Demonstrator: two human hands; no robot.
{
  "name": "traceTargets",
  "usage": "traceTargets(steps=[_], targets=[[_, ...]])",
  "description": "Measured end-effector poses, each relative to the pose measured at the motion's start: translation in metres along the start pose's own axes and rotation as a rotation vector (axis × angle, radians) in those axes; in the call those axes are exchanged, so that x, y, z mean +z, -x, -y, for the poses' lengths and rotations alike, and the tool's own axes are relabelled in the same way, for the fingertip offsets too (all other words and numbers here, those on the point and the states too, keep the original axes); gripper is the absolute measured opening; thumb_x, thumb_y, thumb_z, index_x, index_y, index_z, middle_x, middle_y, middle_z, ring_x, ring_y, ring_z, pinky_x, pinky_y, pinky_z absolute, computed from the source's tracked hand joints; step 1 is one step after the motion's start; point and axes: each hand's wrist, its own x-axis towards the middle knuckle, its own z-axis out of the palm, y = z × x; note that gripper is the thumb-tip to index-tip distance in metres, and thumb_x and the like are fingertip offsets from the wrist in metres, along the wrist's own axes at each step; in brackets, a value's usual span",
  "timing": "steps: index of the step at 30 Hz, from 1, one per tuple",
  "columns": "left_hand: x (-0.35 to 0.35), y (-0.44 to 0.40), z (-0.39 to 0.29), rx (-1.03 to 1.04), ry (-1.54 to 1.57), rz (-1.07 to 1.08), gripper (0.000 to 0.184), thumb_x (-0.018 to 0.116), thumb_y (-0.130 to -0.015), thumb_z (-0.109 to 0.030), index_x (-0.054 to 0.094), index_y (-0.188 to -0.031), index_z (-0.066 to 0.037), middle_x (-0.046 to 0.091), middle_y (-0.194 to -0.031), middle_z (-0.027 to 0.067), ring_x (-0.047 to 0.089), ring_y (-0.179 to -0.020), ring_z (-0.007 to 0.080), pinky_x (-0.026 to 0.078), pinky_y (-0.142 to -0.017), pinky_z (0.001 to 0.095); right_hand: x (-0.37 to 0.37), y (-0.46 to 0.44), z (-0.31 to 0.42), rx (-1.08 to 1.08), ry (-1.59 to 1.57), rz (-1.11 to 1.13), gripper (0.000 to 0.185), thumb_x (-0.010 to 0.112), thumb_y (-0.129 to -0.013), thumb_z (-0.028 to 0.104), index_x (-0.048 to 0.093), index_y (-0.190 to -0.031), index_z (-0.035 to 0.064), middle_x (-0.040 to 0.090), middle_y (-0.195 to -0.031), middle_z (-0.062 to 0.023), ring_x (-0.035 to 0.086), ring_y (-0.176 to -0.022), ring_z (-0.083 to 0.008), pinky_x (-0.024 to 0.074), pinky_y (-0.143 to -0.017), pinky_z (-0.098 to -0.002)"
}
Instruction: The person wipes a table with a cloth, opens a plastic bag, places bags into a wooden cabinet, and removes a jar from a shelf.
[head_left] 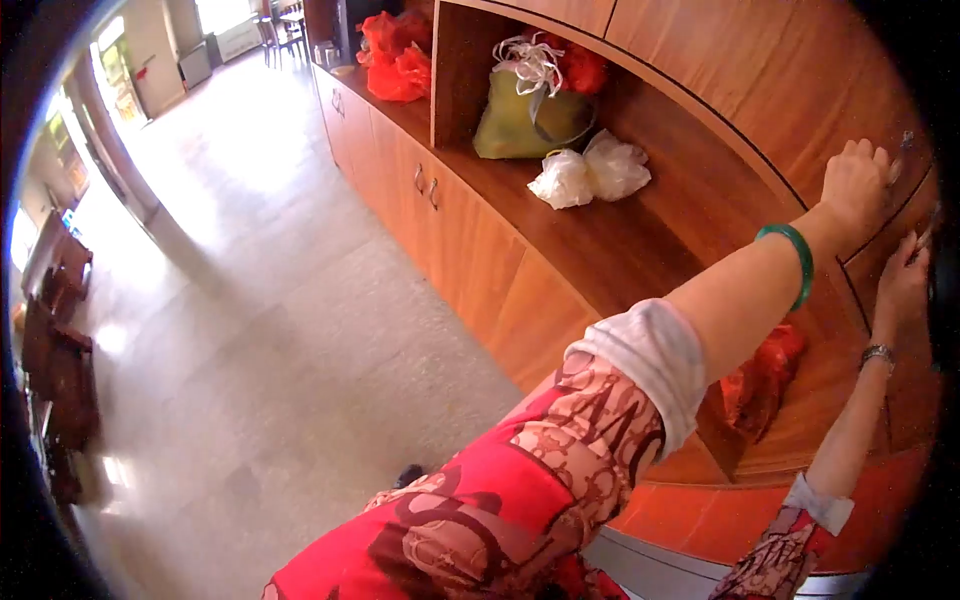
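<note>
My left hand (858, 190), with a green bangle (797, 262) on its wrist, is raised to an upper wooden cabinet door (740, 75). Its fingers curl round that door's metal handle (906, 142), most of which they cover. Lower and closer to the right edge, my right hand (903, 280) is closed at the handle of the neighbouring door. A metal watch or bracelet (878, 354) circles the right wrist. The dark rim of the view partly hides the right fingertips. Both doors look closed.
In the open shelf (660, 230) stand a green bag (530, 120), knotted white plastic bags (592, 172) and red bags (393, 60). Another red bag (765, 380) lies under my left arm. Lower cabinets (470, 235) run along the grey floor (300, 330). Dark wooden furniture (60, 340) stands opposite.
</note>
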Motion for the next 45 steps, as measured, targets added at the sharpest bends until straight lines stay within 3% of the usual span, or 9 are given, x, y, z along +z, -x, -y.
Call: traceTargets(steps=[9,14,17,23,27,31,35,38,45], targets=[[-0.083,0.068,0.02,-0.314,0.571,0.237,0.021,0.06,-0.072,-0.016,0.056,-0.088,-0.003,0.058,-0.085,0.0184,0.056,-0.082,0.0344,0.046,-0.068,0.0402,-0.011,-0.006,0.022,0.285,0.196,0.244,0.05,0.034,-0.088,0.05,0.055,-0.108,0.0092,0.062,-0.097,-0.0123,0.058,-0.086,-0.0326,0.0461,-0.068,-0.0398],[-0.183,0.298,0.152,-0.235,0.166,0.727,0.019,0.052,-0.08,-0.009,0.058,-0.098,-0.008,0.061,-0.087,0.0099,0.057,-0.082,0.0262,0.045,-0.074,0.0353,0.007,-0.001,-0.005,0.295,0.28,0.266,0.052,0.033,-0.088,0.051,0.057,-0.107,0.0089,0.063,-0.089,-0.0151,0.058,-0.085,-0.0329,0.0461,-0.068,-0.0401],[-0.324,0.46,0.2,-0.858,0.11,0.779,0.008,0.053,-0.079,-0.012,0.055,-0.086,-0.008,0.056,-0.076,0.0077,0.053,-0.069,0.0231,0.042,-0.062,0.035,0.001,0.0,0.005,0.384,0.111,0.187,0.05,0.038,-0.087,0.049,0.058,-0.102,0.0062,0.064,-0.087,-0.0118,0.059,-0.085,-0.0284,0.0461,-0.07,-0.0355],[-0.659,0.704,0.13,-1.927,-0.132,0.029,0.019,0.054,-0.076,-0.017,0.05,-0.061,-0.008,0.047,-0.052,0.0034,0.044,-0.042,0.017,0.037,-0.039,0.0345,-0.016,0.117,0.027,0.338,-0.339,0.031,0.018,0.052,-0.086,0.021,0.055,-0.091,0.0045,0.057,-0.083,-0.0058,0.054,-0.075,-0.0159,0.0443,-0.068,-0.0289],[-0.788,0.756,0.045,-2.052,-0.061,-0.802,0.021,0.052,-0.077,-0.017,0.043,-0.061,-0.007,0.043,-0.051,0.0086,0.045,-0.04,0.0215,0.032,-0.035,0.0301,-0.018,0.301,0.184,0.994,-0.548,0.696,0.005,0.045,-0.078,0.006,0.049,-0.081,0.0079,0.049,-0.064,-0.0019,0.046,-0.049,-0.0112,0.04,-0.042,-0.0241],[-0.808,0.707,0.055,-2.135,-0.112,-0.848,0.019,0.051,-0.078,-0.02,0.046,-0.066,-0.007,0.046,-0.053,0.0073,0.049,-0.042,0.0208,0.035,-0.036,0.0282,-0.026,0.415,0.388,1.258,-0.809,1.04,0.007,0.048,-0.08,0.012,0.051,-0.077,0.007,0.05,-0.06,-0.0013,0.047,-0.046,-0.0101,0.0394,-0.04,-0.0237],[-0.771,0.635,0.132,-2.027,-0.197,-0.517,0.021,0.052,-0.081,-0.022,0.05,-0.07,-0.005,0.053,-0.058,0.0073,0.052,-0.046,0.0172,0.038,-0.038,0.0272,-0.029,0.422,0.57,0.935,-1.106,1.292,0.016,0.051,-0.082,0.018,0.054,-0.073,0.0061,0.051,-0.055,-0.0007,0.048,-0.043,-0.0091,0.0387,-0.038,-0.0233],[-0.734,0.586,0.19,-1.926,-0.127,-0.429,0.019,0.053,-0.081,-0.019,0.054,-0.075,-0.002,0.056,-0.061,0.0074,0.054,-0.05,0.0156,0.041,-0.043,0.0256,-0.019,0.391,0.648,0.465,-1.134,1.43,0.016,0.051,-0.08,0.016,0.057,-0.076,0.0009,0.059,-0.069,-0.019,0.06,-0.067,-0.0314,0.0457,-0.059,-0.0368],[-0.721,0.62,0.282,-1.898,-0.056,-0.377,0.021,0.055,-0.079,-0.019,0.056,-0.08,0.002,0.056,-0.061,0.0066,0.056,-0.052,0.0165,0.043,-0.046,0.026,0.067,0.385,0.715,0.556,-1.225,1.595,0.013,0.052,-0.08,0.012,0.057,-0.075,0.0013,0.058,-0.06,-0.0111,0.058,-0.054,-0.0217,0.0447,-0.052,-0.0318]])
